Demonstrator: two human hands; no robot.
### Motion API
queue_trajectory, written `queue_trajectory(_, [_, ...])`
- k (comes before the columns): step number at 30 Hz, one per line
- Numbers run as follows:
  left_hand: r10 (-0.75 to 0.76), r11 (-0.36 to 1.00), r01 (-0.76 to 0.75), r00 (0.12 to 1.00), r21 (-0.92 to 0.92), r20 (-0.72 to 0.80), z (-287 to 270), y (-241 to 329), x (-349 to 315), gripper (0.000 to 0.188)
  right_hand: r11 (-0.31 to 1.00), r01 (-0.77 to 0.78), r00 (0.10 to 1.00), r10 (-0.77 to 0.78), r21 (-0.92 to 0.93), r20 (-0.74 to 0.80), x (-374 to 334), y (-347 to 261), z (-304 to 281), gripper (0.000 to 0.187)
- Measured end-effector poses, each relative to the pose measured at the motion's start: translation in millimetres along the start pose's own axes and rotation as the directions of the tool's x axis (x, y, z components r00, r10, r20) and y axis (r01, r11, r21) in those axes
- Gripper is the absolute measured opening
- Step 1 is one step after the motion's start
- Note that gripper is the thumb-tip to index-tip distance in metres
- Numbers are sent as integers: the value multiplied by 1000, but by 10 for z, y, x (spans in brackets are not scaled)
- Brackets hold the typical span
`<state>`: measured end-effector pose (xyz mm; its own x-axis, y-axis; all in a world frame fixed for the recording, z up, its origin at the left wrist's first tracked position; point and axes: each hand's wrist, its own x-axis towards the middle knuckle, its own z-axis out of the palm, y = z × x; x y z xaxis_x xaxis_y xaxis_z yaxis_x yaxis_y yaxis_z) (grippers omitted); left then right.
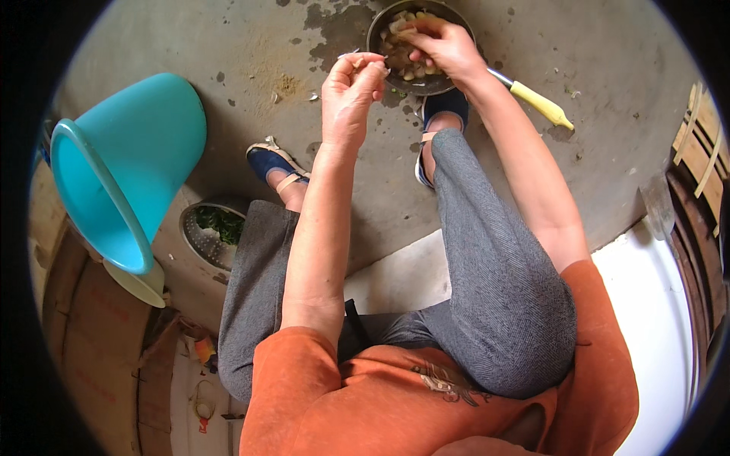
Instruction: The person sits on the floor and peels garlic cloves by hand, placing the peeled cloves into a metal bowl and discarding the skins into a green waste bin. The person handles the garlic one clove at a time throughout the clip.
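A dark round pan (375, 47) with a yellow handle (541, 105) sits on the concrete floor. Inside it lie several pale, clove-like pieces (414, 70), some of which look like garlic. My right hand (449, 49) reaches over the pan, thumb and fingers pinched together among the pieces; what they grip is partly hidden. Just left of the pan, my left hand (351, 95) is raised with its fingers curled into a pinch. Thin whitish scraps like peel cling to its fingertips, and anything held between them is too small to name.
A tilted turquoise bucket (144, 144) stands at the left. Near my left leg is a grey perforated colander (199, 245) holding dark green leaves (220, 222). Wet spots, brown crumbs (287, 85) and peel bits mark the floor. My shoes (274, 163) flank the working area.
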<state>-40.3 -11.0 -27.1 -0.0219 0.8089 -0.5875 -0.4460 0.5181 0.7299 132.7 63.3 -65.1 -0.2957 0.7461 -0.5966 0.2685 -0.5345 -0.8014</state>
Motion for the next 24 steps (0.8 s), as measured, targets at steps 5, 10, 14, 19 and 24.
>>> queue_trajectory(5, [-11, 1000, 12, 997, -25, 70, 116, 43, -3, 16, 749, -146, 976, 0, 646, 220, -557, -207, -33, 18])
queue_trajectory(10, [-53, 999, 54, 986, -5, 160, 238, 190, -85, 12, 643, -206, 960, -15, 737, 281, -637, -164, -89, 20])
queue_trajectory(14, [-74, 996, 65, 986, 61, 153, 275, 282, -131, 14, 642, -252, 941, -14, 724, 339, -612, -174, -122, 20])
queue_trajectory(19, [-83, 980, 52, 985, 193, 155, 303, 348, -147, 14, 687, -262, 937, 12, 678, 350, -632, -214, -127, 23])
queue_trajectory(24, [-59, 987, 40, 991, 153, 117, 322, 269, -132, 18, 645, -278, 938, 23, 712, 346, -639, -181, -115, 21])
